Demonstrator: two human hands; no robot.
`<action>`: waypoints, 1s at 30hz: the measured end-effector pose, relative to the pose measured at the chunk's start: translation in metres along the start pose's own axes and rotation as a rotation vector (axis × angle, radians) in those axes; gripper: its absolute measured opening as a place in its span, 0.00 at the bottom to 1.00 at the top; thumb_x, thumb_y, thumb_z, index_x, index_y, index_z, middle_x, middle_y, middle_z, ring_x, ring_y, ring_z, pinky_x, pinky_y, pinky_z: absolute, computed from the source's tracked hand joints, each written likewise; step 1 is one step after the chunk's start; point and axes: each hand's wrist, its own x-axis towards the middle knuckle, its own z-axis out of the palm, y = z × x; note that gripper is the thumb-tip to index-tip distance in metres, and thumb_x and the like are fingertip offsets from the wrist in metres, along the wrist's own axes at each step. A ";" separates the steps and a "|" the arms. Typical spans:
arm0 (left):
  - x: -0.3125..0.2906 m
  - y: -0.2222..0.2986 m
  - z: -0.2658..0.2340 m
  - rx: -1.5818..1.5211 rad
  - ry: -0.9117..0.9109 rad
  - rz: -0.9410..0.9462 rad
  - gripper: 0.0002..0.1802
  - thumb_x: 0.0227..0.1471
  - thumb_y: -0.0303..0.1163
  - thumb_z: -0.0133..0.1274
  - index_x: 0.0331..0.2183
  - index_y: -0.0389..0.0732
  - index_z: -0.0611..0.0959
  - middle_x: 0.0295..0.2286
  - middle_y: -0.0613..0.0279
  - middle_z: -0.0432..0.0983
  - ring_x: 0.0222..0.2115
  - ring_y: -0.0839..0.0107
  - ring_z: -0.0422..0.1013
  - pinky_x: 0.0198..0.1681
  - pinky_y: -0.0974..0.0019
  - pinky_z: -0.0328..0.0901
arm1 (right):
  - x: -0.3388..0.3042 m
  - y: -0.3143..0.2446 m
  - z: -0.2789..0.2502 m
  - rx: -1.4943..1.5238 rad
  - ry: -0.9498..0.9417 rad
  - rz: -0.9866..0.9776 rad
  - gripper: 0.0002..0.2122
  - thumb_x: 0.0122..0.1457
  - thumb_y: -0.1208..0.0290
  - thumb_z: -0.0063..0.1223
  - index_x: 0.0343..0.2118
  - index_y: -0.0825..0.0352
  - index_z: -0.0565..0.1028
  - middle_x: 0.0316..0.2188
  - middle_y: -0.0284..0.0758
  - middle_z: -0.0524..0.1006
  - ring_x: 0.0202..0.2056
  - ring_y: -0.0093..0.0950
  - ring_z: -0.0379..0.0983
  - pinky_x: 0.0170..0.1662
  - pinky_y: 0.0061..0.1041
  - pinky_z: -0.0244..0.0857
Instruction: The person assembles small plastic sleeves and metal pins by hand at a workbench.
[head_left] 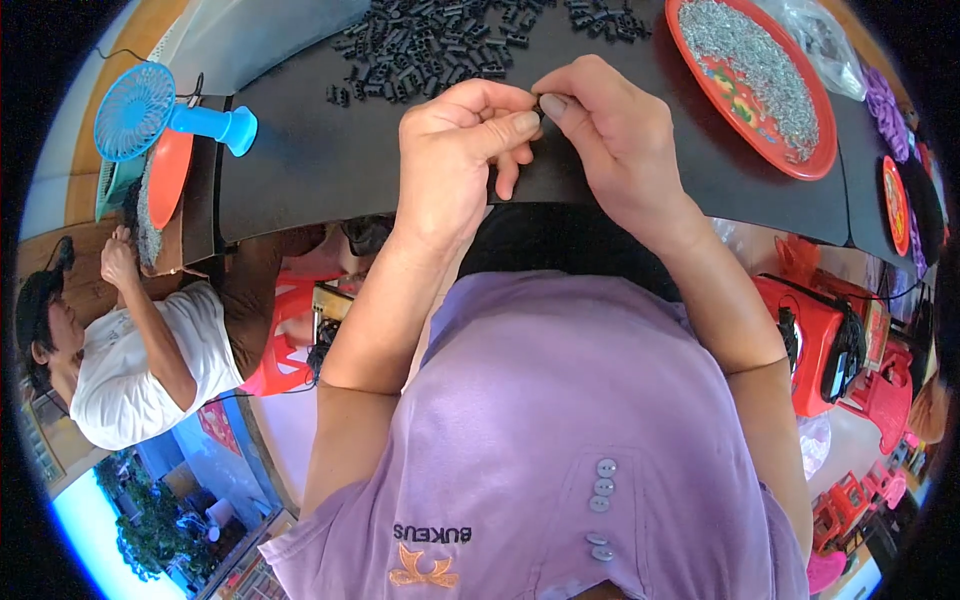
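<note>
Over the front edge of the dark table [330,170], my two hands meet fingertip to fingertip. My left hand [465,140] pinches a small black part [540,106] between thumb and forefinger, its other fingers curled below. From the other side, my right hand [615,125] closes thumb and forefinger on the same part, which the fingers mostly hide. Beyond my hands lies a loose pile of small black plastic pieces [430,50]. To the right stands a red plate [818,150] holding many small shiny metal pieces [750,70], too small to name surely.
A blue fan [135,110] stands at the left, near an orange-red plate [170,180]. A person in a white shirt [150,365] works there. A clear plastic bag [825,45] and a smaller red plate [893,205] lie at the right. Red plastic stools [885,400] stand below.
</note>
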 end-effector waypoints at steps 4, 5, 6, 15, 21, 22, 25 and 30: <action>0.000 0.001 0.001 -0.011 0.002 -0.020 0.05 0.49 0.20 0.55 0.31 0.29 0.80 0.21 0.59 0.75 0.16 0.77 0.68 0.13 0.78 0.58 | -0.003 0.001 0.000 -0.051 -0.025 -0.037 0.07 0.50 0.79 0.56 0.33 0.67 0.73 0.26 0.40 0.73 0.27 0.40 0.74 0.29 0.35 0.67; 0.000 0.001 0.001 -0.017 0.008 -0.024 0.05 0.48 0.20 0.55 0.31 0.29 0.80 0.21 0.58 0.75 0.16 0.77 0.68 0.13 0.78 0.57 | -0.004 0.001 -0.001 -0.054 -0.027 -0.046 0.08 0.49 0.78 0.56 0.33 0.67 0.73 0.26 0.40 0.73 0.28 0.40 0.74 0.29 0.36 0.67; 0.001 0.002 0.000 -0.017 0.007 -0.021 0.05 0.48 0.20 0.55 0.31 0.29 0.80 0.21 0.58 0.75 0.16 0.77 0.68 0.13 0.78 0.57 | -0.003 0.000 -0.002 -0.055 -0.026 -0.048 0.08 0.49 0.78 0.56 0.33 0.67 0.73 0.26 0.40 0.73 0.28 0.40 0.74 0.29 0.36 0.67; 0.004 0.007 -0.009 -0.065 -0.047 -0.081 0.07 0.49 0.23 0.56 0.32 0.29 0.80 0.21 0.57 0.75 0.16 0.77 0.68 0.15 0.78 0.58 | 0.000 -0.010 -0.002 -0.125 -0.034 -0.055 0.14 0.42 0.72 0.60 0.34 0.66 0.73 0.28 0.36 0.73 0.30 0.38 0.74 0.29 0.34 0.69; 0.004 0.009 -0.016 -0.148 -0.078 -0.112 0.07 0.49 0.23 0.56 0.32 0.30 0.80 0.24 0.56 0.77 0.18 0.76 0.69 0.19 0.76 0.62 | 0.003 -0.014 -0.002 -0.127 -0.070 -0.037 0.14 0.41 0.72 0.60 0.33 0.65 0.73 0.28 0.36 0.74 0.30 0.37 0.74 0.29 0.34 0.69; 0.003 0.010 -0.015 -0.164 -0.078 -0.119 0.07 0.49 0.23 0.56 0.32 0.29 0.80 0.24 0.55 0.77 0.18 0.75 0.69 0.20 0.75 0.62 | 0.002 -0.013 0.000 -0.147 -0.038 -0.062 0.14 0.40 0.72 0.60 0.33 0.65 0.73 0.28 0.36 0.73 0.29 0.37 0.74 0.29 0.34 0.69; 0.001 0.010 -0.014 -0.201 -0.085 -0.116 0.07 0.50 0.23 0.55 0.32 0.29 0.80 0.25 0.55 0.77 0.18 0.74 0.69 0.21 0.74 0.64 | 0.003 -0.011 0.006 -0.193 0.016 -0.118 0.14 0.38 0.72 0.61 0.31 0.64 0.72 0.27 0.35 0.73 0.28 0.35 0.73 0.27 0.32 0.68; 0.002 0.007 -0.018 -0.240 -0.141 -0.094 0.07 0.50 0.23 0.55 0.32 0.29 0.80 0.25 0.55 0.77 0.19 0.72 0.70 0.21 0.72 0.65 | 0.006 -0.007 0.009 -0.266 0.082 -0.258 0.14 0.36 0.72 0.61 0.29 0.63 0.72 0.23 0.33 0.70 0.24 0.32 0.71 0.25 0.30 0.67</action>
